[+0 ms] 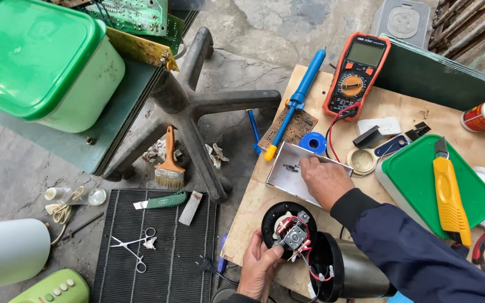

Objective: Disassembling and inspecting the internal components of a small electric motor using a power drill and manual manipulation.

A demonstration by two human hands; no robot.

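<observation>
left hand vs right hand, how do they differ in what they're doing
The left hand grips the round black base with its exposed wiring, low at the wooden board's edge; the right hand reaches further out, fingers in the small white tray near the tiny dark screws. The left hand curls around its part; the right lies flatter, palm down. Both are bare.

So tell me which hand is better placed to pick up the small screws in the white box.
Right. The right hand already reaches into the white box beside the screws, while the left hand is steadying the black motor base.
</observation>
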